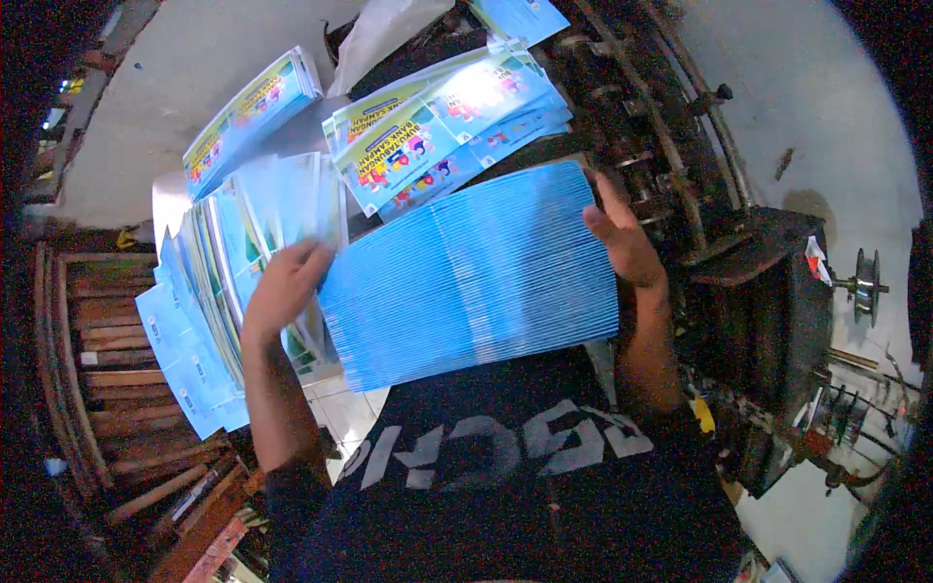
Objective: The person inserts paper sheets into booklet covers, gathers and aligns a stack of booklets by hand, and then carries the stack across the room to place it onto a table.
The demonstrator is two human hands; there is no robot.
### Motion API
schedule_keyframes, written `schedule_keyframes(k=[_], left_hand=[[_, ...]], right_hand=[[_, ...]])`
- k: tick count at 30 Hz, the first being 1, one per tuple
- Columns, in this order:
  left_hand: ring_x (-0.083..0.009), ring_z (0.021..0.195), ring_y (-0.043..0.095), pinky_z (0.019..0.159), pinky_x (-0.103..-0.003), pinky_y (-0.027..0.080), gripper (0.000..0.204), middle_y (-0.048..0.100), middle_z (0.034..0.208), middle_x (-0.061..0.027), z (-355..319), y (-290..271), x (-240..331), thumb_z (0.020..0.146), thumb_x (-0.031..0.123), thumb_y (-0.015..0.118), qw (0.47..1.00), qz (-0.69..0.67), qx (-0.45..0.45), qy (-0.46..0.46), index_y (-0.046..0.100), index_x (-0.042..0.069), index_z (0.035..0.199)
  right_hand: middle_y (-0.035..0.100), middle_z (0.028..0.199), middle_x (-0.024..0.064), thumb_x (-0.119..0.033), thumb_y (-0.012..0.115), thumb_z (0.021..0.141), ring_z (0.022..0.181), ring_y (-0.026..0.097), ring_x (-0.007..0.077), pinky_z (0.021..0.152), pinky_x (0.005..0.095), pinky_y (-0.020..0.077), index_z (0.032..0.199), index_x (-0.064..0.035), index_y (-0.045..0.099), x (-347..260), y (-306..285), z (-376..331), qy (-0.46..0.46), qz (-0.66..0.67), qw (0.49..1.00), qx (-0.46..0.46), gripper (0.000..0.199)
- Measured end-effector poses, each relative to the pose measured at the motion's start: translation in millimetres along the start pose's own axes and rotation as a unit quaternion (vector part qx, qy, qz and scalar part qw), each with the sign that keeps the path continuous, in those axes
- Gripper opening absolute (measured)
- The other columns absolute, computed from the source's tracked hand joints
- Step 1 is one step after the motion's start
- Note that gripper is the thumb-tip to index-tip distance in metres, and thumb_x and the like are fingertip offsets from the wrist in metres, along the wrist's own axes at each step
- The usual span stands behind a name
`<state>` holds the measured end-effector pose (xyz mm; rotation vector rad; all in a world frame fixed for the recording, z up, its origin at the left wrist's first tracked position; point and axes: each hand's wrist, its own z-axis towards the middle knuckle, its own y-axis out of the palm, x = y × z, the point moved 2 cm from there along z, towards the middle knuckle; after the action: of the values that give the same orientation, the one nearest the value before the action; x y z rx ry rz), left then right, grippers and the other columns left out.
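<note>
A thick fanned stack of blue folded booklets lies before my chest, its many edges forming close stripes. My left hand is at the stack's left side, fingers curled together beside blurred pale sheets; what they pinch, if anything, is hidden. Along the right edge of the stack, my right hand stretches its fingers toward the far corner, thumb apart and against the edge. Left of my left hand leans a row of printed booklets, with light blue covers spread at its outer end.
Beyond the stack lie piles of colourful printed covers, with another pile at far left. A dark metal machine with rods stands to the right. Wooden slats are at lower left, and a metal spool juts out at far right.
</note>
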<state>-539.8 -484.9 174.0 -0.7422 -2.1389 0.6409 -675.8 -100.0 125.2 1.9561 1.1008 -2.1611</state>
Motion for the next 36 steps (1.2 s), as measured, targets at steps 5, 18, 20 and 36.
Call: schedule_keyframes(k=[5, 18, 20, 36], left_hand=[[-0.0347, 0.101, 0.059, 0.087, -0.043, 0.046, 0.036, 0.063, 0.107, -0.0175, 6.0, 8.1, 78.6, 0.086, 0.018, 0.052, 0.944, 0.082, 0.023, 0.320, 0.055, 0.010, 0.121], [-0.0357, 0.096, 0.057, 0.081, -0.044, 0.046, 0.079, 0.056, 0.104, -0.0211, 2.7, 50.4, 110.4, 0.072, 0.054, 0.069, 0.935, 0.177, 0.123, 0.282, 0.044, -0.003, 0.121], [-0.0354, 0.096, 0.057, 0.081, -0.044, 0.046, 0.080, 0.056, 0.104, -0.0209, 3.1, 52.9, 109.6, 0.073, 0.054, 0.069, 0.930, 0.185, 0.128, 0.290, 0.044, -0.004, 0.122], [-0.0369, 0.101, 0.056, 0.085, -0.045, 0.045, 0.099, 0.055, 0.113, -0.0235, 6.0, 51.1, 111.8, 0.064, 0.059, 0.072, 0.914, 0.207, 0.137, 0.322, 0.037, -0.005, 0.131]], right_hand=[[0.035, 0.143, 0.0202, -0.055, 0.063, 0.080, 0.136, 0.030, 0.0319, 0.113, 0.0415, 0.0182, 0.139, 0.0006, 0.033, -40.8, -0.3, 3.6, 0.064, 0.032, 0.997, -0.036, 0.086], [0.033, 0.146, 0.0129, -0.018, 0.044, 0.086, 0.137, 0.027, 0.0264, 0.107, 0.0563, 0.0241, 0.132, -0.0042, 0.041, -105.7, 59.1, -69.9, -0.230, -0.423, 0.865, -0.140, 0.047], [0.033, 0.146, 0.0123, -0.019, 0.045, 0.086, 0.137, 0.028, 0.0265, 0.107, 0.0562, 0.0241, 0.131, -0.0033, 0.041, -104.4, 61.8, -68.7, -0.230, -0.426, 0.863, -0.141, 0.048], [0.047, 0.114, 0.0156, -0.016, 0.051, 0.080, 0.116, 0.043, 0.0269, 0.102, 0.0442, 0.0340, 0.121, 0.0010, 0.048, -110.1, 63.9, -62.0, -0.279, -0.359, 0.885, -0.098, 0.044]])
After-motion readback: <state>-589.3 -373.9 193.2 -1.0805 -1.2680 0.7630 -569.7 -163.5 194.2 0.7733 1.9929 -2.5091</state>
